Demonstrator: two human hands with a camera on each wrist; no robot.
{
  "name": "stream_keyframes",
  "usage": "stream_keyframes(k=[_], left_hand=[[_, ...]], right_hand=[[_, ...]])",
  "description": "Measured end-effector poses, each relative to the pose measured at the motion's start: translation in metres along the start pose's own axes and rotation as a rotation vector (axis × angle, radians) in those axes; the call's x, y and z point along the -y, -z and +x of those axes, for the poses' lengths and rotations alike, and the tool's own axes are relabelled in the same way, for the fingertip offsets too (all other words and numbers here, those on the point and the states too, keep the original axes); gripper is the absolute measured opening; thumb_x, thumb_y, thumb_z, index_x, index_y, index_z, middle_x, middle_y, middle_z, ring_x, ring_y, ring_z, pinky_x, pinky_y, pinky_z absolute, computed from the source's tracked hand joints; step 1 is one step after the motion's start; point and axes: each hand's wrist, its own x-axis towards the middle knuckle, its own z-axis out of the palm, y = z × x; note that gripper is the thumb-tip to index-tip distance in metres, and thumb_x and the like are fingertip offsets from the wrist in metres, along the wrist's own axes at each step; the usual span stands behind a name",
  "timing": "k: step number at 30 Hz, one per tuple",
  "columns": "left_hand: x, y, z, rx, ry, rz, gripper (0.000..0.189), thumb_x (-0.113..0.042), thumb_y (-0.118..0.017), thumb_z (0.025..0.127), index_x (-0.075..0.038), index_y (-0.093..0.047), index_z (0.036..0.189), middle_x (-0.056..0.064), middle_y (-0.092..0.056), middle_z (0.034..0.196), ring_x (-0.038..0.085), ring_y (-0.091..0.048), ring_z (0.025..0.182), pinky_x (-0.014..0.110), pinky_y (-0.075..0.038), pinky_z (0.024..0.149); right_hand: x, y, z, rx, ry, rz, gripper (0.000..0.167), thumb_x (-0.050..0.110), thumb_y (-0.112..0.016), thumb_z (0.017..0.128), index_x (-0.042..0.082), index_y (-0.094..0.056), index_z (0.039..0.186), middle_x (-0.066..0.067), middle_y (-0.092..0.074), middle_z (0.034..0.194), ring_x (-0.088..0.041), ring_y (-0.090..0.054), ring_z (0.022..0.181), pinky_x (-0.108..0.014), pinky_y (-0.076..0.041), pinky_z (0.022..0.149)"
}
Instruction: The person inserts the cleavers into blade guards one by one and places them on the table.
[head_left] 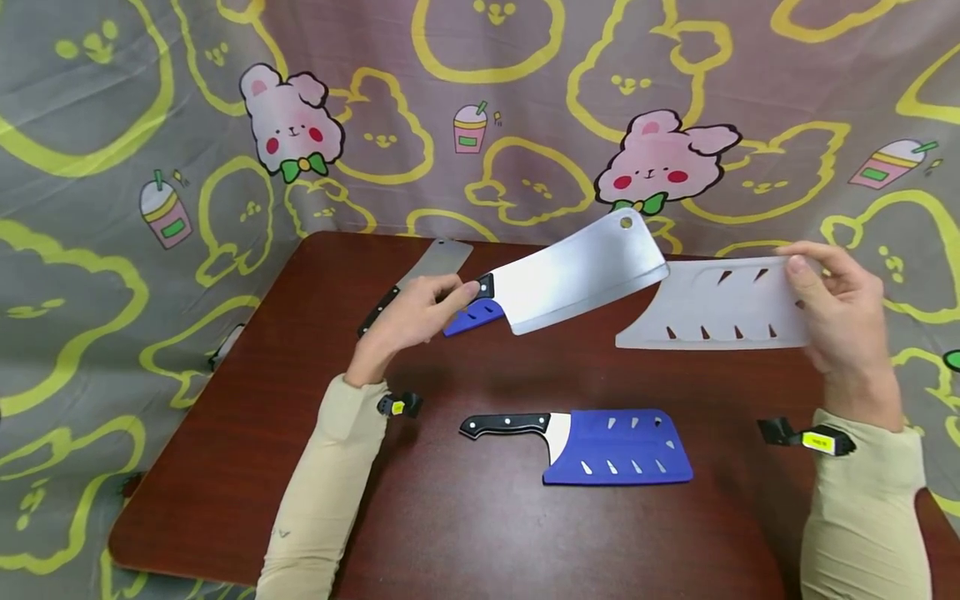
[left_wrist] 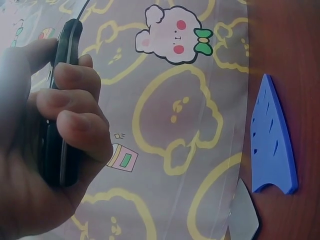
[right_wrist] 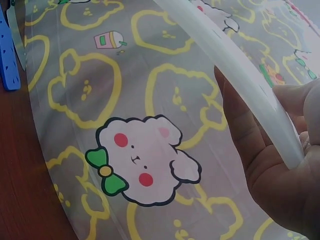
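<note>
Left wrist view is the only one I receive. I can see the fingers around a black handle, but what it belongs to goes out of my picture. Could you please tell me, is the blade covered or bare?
Observer: It is bare; the head view shows the held cleaver with no sheath over its blade.
Operator: Thank you. And what is happening at the right side?
Observer: There, the right hand holds a white sheath with slots in it.
Operator: Is something also lying nearer to the person, which I cannot see?
Observer: Yes, another cleaver lies there on the table, most of its blade inside a blue sheath.
</note>
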Motion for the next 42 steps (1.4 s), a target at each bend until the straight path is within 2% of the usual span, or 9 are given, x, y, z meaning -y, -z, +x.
stream_keyframes(k=[4, 9, 14, 19, 27, 31, 36, 39, 42], left_hand=[[-0.001, 0.002, -0.001, 0.001, 0.013, -0.012, 0.045, -0.051, -0.047, 0.1, -0.012, -0.052, 0.078, 0.004, -0.043, 0.059, 0.023, -0.044, 0.049, 0.033, -0.038, 0.046], [0.0, 0.002, 0.001, 0.021, -0.009, -0.029, 0.047, -0.052, -0.047, 0.1, -0.01, -0.053, 0.081, 0.003, -0.043, 0.059, 0.021, -0.042, 0.047, 0.032, -0.037, 0.045], [-0.001, 0.003, 0.0, 0.023, -0.033, -0.045, 0.046, -0.052, -0.048, 0.099, -0.012, -0.055, 0.078, 0.003, -0.044, 0.057, 0.021, -0.042, 0.043, 0.031, -0.035, 0.043], [-0.001, 0.003, -0.001, 0.033, -0.017, -0.051, 0.044, -0.055, -0.052, 0.097, -0.016, -0.057, 0.076, 0.004, -0.045, 0.054, 0.022, -0.041, 0.039, 0.031, -0.036, 0.04], [-0.005, 0.004, -0.006, 0.091, 0.017, -0.125, 0.035, -0.049, -0.062, 0.093, -0.017, -0.063, 0.078, 0.005, -0.044, 0.054, 0.02, -0.037, 0.04, 0.027, -0.032, 0.037], [-0.007, 0.005, -0.009, 0.177, 0.036, -0.158, 0.029, -0.043, -0.066, 0.092, -0.017, -0.065, 0.079, 0.005, -0.044, 0.054, 0.018, -0.036, 0.04, 0.026, -0.03, 0.037], [-0.01, 0.008, -0.014, 0.275, 0.022, -0.108, 0.035, -0.04, -0.068, 0.091, -0.015, -0.058, 0.07, 0.002, -0.043, 0.052, 0.016, -0.035, 0.038, 0.025, -0.028, 0.037], [-0.012, 0.01, -0.015, 0.273, -0.017, -0.088, 0.038, -0.039, -0.069, 0.091, -0.014, -0.054, 0.066, 0.002, -0.042, 0.051, 0.016, -0.034, 0.038, 0.025, -0.028, 0.038], [-0.013, 0.009, -0.015, 0.255, -0.027, -0.079, 0.038, -0.042, -0.069, 0.09, -0.015, -0.055, 0.068, 0.001, -0.042, 0.051, 0.016, -0.035, 0.039, 0.025, -0.028, 0.038]], right_hand=[[0.0, 0.0, 0.0, -0.004, 0.004, -0.01, 0.024, 0.0, -0.061, 0.093, -0.013, -0.062, 0.113, -0.003, -0.06, 0.055, -0.012, -0.065, 0.055, -0.018, -0.052, 0.051], [0.0, 0.0, 0.0, -0.004, 0.003, 0.03, 0.025, -0.001, -0.061, 0.093, -0.014, -0.061, 0.114, -0.006, -0.069, 0.068, -0.013, -0.068, 0.061, -0.021, -0.055, 0.054], [-0.001, 0.0, 0.001, -0.026, 0.008, 0.033, 0.024, -0.001, -0.062, 0.092, -0.013, -0.062, 0.113, -0.005, -0.067, 0.063, -0.012, -0.067, 0.06, -0.021, -0.054, 0.053], [-0.002, -0.001, 0.002, -0.057, 0.017, 0.029, 0.024, -0.002, -0.063, 0.091, -0.015, -0.062, 0.111, -0.006, -0.066, 0.062, -0.013, -0.066, 0.057, -0.02, -0.053, 0.051], [-0.002, 0.0, 0.001, -0.122, 0.087, -0.005, 0.027, -0.001, -0.065, 0.09, -0.019, -0.061, 0.11, -0.006, -0.067, 0.069, -0.013, -0.063, 0.06, -0.018, -0.052, 0.054], [0.0, 0.0, 0.0, -0.148, 0.089, -0.052, 0.028, 0.001, -0.067, 0.089, -0.018, -0.063, 0.109, -0.005, -0.068, 0.071, -0.012, -0.062, 0.061, -0.017, -0.05, 0.054], [0.001, 0.003, -0.002, -0.057, 0.078, -0.059, 0.025, -0.004, -0.063, 0.09, -0.02, -0.062, 0.109, -0.005, -0.069, 0.073, -0.011, -0.063, 0.059, -0.016, -0.051, 0.053], [0.001, 0.002, -0.002, -0.013, 0.074, -0.075, 0.024, -0.006, -0.06, 0.091, -0.02, -0.061, 0.11, -0.006, -0.07, 0.077, -0.011, -0.065, 0.062, -0.017, -0.053, 0.054], [0.0, -0.002, 0.0, -0.035, 0.059, -0.078, 0.024, -0.004, -0.062, 0.091, -0.019, -0.062, 0.109, -0.007, -0.071, 0.08, -0.012, -0.067, 0.064, -0.018, -0.054, 0.054]])
